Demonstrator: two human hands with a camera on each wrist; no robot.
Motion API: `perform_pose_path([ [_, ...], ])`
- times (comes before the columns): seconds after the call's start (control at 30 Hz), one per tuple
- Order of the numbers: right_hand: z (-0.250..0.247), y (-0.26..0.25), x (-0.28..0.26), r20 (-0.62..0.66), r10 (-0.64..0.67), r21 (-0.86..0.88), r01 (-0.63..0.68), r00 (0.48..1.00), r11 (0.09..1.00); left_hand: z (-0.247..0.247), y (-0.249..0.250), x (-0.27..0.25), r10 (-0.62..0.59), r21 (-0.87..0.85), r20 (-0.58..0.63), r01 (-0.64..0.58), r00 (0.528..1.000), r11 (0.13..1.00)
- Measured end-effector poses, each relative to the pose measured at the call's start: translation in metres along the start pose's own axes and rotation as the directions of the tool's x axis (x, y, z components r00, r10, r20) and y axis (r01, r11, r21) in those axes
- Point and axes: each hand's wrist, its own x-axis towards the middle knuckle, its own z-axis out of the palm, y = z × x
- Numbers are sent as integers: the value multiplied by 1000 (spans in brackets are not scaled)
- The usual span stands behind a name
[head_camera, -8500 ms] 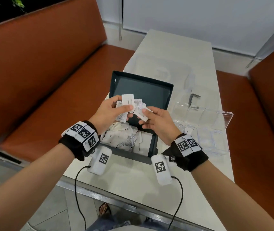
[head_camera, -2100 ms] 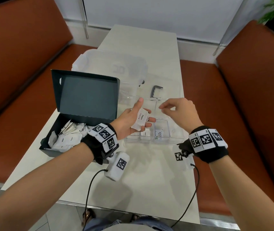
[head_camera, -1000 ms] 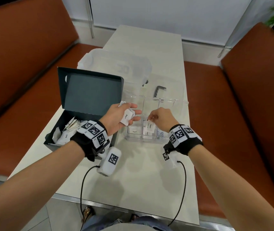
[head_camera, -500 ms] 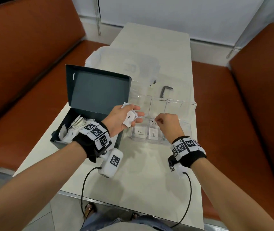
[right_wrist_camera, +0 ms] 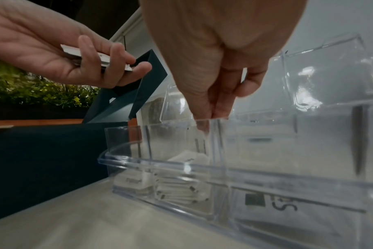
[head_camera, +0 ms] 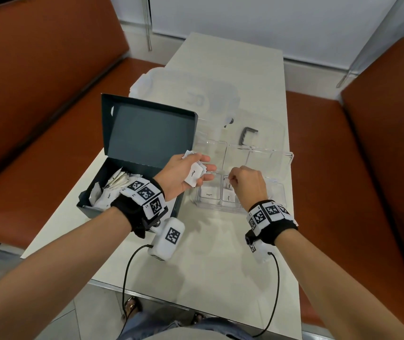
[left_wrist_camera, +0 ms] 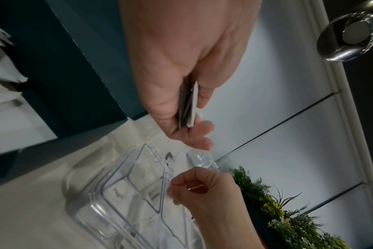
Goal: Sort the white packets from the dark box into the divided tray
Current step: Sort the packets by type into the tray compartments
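Clear plastic tray (head_camera: 279, 192) sits just right of the dark box (head_camera: 132, 148), where most white packets (head_camera: 112, 190) lie heaped. Left hand (head_camera: 186, 175) hovers between box and tray, fingers curled round a small stack (head_camera: 194, 176) of packets. Right hand (head_camera: 246, 185) is low over a middle compartment, fingertips (right_wrist_camera: 204, 112) pinched together at the rim; whether a packet is between them I cannot tell. Packets already lie in the near compartments, one marked Sugar (head_camera: 209, 194). Risks, as I judge them: a packet dropped into the wrong compartment since all look alike, or the loosely held stack fanning out and slipping onto the table (head_camera: 196, 266)
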Motion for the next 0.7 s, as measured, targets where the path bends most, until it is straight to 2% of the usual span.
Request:
perform_pose_path([
  [0.2, 1, -2, 3, -14, -8, -166, 6, 1000, 986, 1, 0, 1, -7, -8, -13, 7, 1000, 1000],
  [0.37, -10, -1, -1, -9, 20, -128, -21, 1000, 992, 5, -1, 1, -25, -24, 0, 25, 1000, 999],
  [0.43, -19, -4, -6, -75, -4, -18, 2, 997, 1000, 7, -2, 1, -35, -35, 9, 35, 999, 999],
  [0.53, -37, -18, -15, -203, -41, 297, 101, 978, 949, 9, -4, 2, -52, -28, 26, 52, 998, 998],
  [0.6, -46, -33, -20, -162, -65, 447, 132, 985, 885, 12, -4, 3, -65, -28, 46, 66, 997, 997],
  [0.7, -50, -46, -23, -22, -68, 547, 69, 997, 834, 21, -4, 3, -78, -57, 68, 82, 995, 995],
])
